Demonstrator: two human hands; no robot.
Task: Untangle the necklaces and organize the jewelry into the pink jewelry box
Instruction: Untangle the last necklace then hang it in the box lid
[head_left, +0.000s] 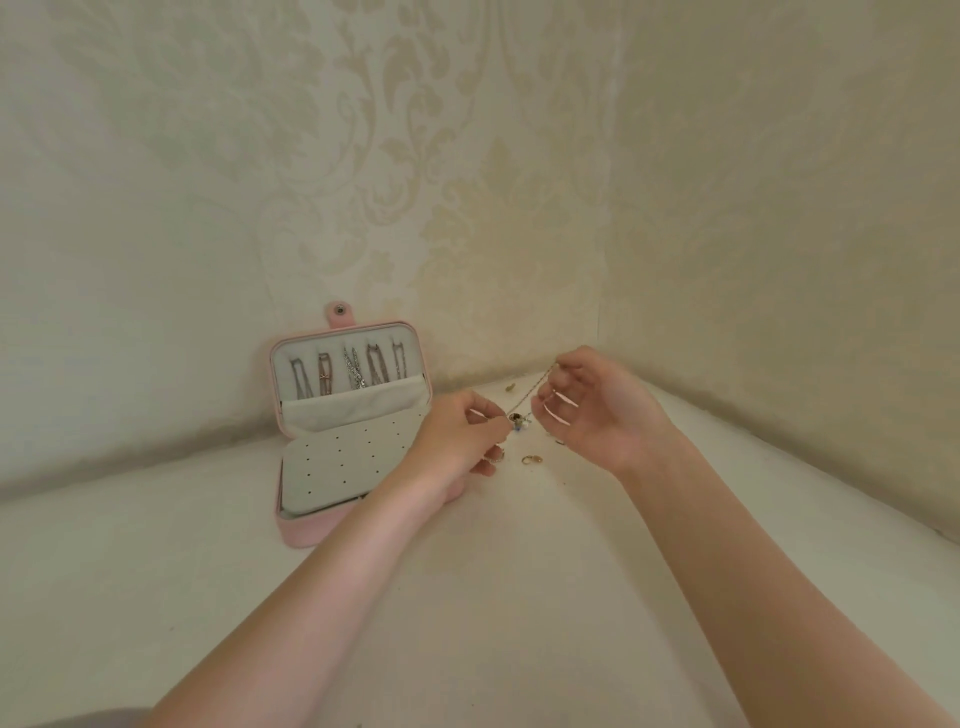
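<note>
Item: pink jewelry box (306, 535), open, standing on a white surface (467, 597) against a wall with pale patterned wallpaper (363, 156). Lid upright, snap tab (340, 313) at top. Inside the lid: five hung necklaces (350, 374), chains dropping into a grey fabric pocket (353, 410). Lower half: grey perforated earring panel (337, 467), partly covered by the left forearm.

Item: thin chain necklace (530, 392), held above the surface to the right of the box, stretched on a slant between both hands. A small cluster of pendants (517, 420), one dark and ring-shaped, hangs at its lower end.

Left hand (457, 436): fingers curled, pinching the lower end of the chain by the pendants.

Right hand (592, 405): thumb and forefinger pinching the upper end of the chain, other fingers loosely curled, long pale nails.

Loose pieces on the surface: gold hoop earrings (531, 459) below the hands; a small gold piece (510, 387) near the wall corner, too small to identify
</note>
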